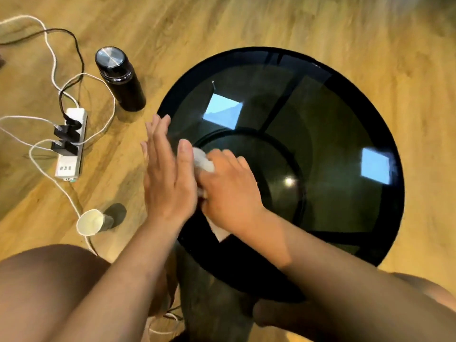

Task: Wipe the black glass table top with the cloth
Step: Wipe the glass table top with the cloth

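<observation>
The round black glass table top (320, 134) fills the middle and right of the view. My right hand (229, 188) lies on its left part with fingers curled over a white cloth (203, 162). A corner of the cloth also shows below my wrist. My left hand (167, 174) stands on edge at the table's left rim with straight fingers, right beside the cloth and my right hand.
On the wooden floor to the left stand a black flask (121, 80) and a paper cup (90, 222). A white power strip (70, 144) with plugs and trailing cables lies further left. My knees are at the bottom edge.
</observation>
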Available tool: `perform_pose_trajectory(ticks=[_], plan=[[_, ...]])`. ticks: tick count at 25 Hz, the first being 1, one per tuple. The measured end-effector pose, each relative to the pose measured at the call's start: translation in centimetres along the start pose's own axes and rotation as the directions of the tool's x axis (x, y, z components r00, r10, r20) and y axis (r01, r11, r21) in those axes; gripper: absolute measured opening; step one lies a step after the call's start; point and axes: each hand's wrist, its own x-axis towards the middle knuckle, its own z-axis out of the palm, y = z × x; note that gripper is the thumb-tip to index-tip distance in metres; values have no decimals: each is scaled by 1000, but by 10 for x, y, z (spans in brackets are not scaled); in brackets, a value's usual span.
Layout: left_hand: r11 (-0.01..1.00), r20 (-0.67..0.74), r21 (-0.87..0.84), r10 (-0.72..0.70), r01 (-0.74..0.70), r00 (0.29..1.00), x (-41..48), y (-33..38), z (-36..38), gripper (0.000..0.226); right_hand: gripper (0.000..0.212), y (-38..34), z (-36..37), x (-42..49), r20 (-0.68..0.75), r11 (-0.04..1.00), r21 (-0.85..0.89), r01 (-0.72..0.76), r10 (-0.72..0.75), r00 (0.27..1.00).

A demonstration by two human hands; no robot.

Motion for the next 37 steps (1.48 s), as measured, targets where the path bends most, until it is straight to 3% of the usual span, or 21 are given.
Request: perform_pose_trajectory(ticks=[3,6,8,10,12,13,15,17,18,20,23,25,26,28,31,34,36,37], plan=[[968,110,231,77,-101,991,-5,-6,20,65,37,47,13,106,1,998,-55,-37,37,999],[934,162,335,74,-125,984,-2,-7,21,65,40,138,-2,164,-99,943,-178,-281,267,959],[945,185,299,78,-131,980,-5,-1,19,60,41,204,-23,161,-134,845,-244,-476,456,880],[962,148,257,54,-91,988,0,3,12,53,45,241,-48,148,-148,730,-188,-657,640,754],[961,37,275,-14,3,999,13,-3,-3,51,47,238,-51,154,-147,689,-119,-715,700,699],[963,-1,249,-104,101,995,22,-9,-11,53,47,219,-44,162,-140,707,-130,-695,681,718],[952,2,116,-285,282,959,39,-20,-19,59,44,149,-23,175,-66,824,-160,-543,540,839],[959,30,100,-269,264,963,47,-21,-18,62,36,64,-6,160,38,959,-54,-277,279,960],[974,56,98,-211,205,976,47,-20,-17,62,34,28,-5,137,140,987,26,-159,153,978],[996,191,88,-37,20,981,39,-22,-22,63,38,-4,-17,80,340,990,137,-39,-10,940],[939,457,228,131,-258,880,17,-38,-42,67,41,20,-38,50,517,971,149,188,-239,822],[910,501,285,128,-302,856,15,-44,-49,64,38,37,-38,72,596,906,84,415,-379,707],[914,487,286,119,-286,865,18,-43,-50,63,37,42,-35,89,590,872,69,485,-428,685],[946,433,239,97,-218,896,34,-35,-50,63,38,49,-28,125,522,859,40,510,-453,722],[976,416,175,49,-133,908,69,-26,-40,65,36,63,-19,172,409,966,-43,257,-217,886],[982,478,182,-49,-44,877,116,-15,-22,68,38,106,-18,199,227,981,-191,-36,79,971],[969,510,225,-27,-103,860,144,-7,-7,67,39,178,-35,182,104,905,-272,-328,366,925],[960,529,233,5,-152,848,155,-4,0,67,42,219,-52,162,65,816,-310,-488,530,845]])
